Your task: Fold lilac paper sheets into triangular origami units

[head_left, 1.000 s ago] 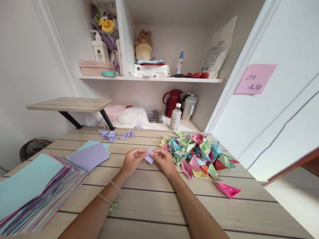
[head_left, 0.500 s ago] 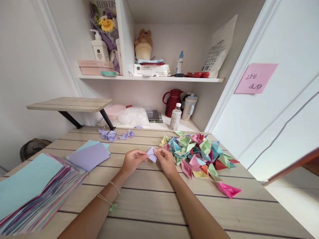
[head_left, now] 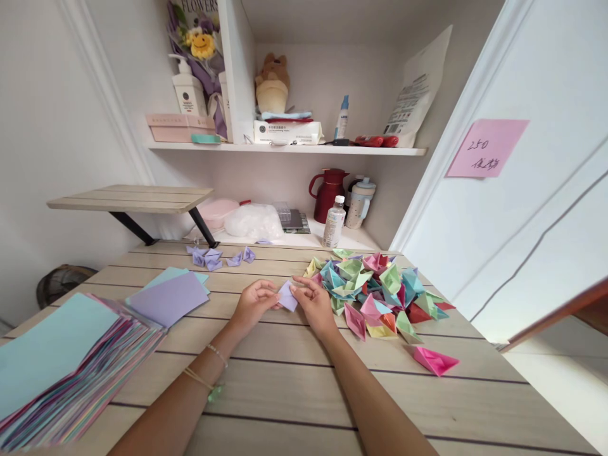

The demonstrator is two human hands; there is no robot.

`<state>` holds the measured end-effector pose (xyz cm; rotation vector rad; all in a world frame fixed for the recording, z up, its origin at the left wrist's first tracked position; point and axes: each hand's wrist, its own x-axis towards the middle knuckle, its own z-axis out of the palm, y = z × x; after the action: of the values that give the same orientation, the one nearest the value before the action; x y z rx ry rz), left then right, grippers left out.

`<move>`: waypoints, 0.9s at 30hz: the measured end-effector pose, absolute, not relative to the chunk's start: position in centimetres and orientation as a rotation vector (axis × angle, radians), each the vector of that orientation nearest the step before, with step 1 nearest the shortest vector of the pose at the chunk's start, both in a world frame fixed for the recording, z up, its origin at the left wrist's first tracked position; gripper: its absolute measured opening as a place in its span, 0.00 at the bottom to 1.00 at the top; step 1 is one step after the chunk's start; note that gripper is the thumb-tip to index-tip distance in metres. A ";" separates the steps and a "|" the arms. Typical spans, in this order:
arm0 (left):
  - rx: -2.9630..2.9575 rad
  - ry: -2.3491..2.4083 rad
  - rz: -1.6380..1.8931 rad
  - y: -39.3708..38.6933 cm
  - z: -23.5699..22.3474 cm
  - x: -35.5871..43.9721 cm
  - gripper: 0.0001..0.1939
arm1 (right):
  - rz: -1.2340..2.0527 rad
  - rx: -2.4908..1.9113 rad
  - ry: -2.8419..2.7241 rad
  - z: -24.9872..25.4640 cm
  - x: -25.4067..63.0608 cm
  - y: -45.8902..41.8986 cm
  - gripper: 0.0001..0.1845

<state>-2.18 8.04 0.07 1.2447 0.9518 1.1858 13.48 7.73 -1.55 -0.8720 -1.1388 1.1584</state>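
Note:
Between my hands, above the slatted table [head_left: 266, 380], is a small folded piece of purple paper [head_left: 287, 296]. My left hand [head_left: 255, 305] pinches its left edge between thumb and fingers. From the other side, my right hand [head_left: 312, 304] grips the right edge, thumb toward me and forefinger stretched along the top. Right of my hands lies a heap of folded paper boats [head_left: 354, 278] in many colours. One bright pink paper boat [head_left: 434, 361] sits apart, nearer to me. Several small purple folded papers [head_left: 209, 258] rest toward the back left.
A thick stack of coloured paper [head_left: 57, 348] lies at the left, with loose purple sheets [head_left: 173, 296] beside it. A small raised wooden stand [head_left: 133, 198] is at the back left. Behind the table, a shelf holds a bottle [head_left: 334, 223] and a red jug [head_left: 327, 196].
The purple paper has turned slightly and now looks like a tilted square. My right fingers have shifted along its upper edge, while both hands stay in nearly the same place.

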 end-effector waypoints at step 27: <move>1.278 0.949 1.141 8.5 -0.6 -2.2 0.13 | 1.106 -0.965 -1.233 -1.2 13.5 7.5 0.16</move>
<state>-2.20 8.46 -0.64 1.2775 0.9488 1.1415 13.47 7.55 -1.16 -0.9646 -1.2333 1.1056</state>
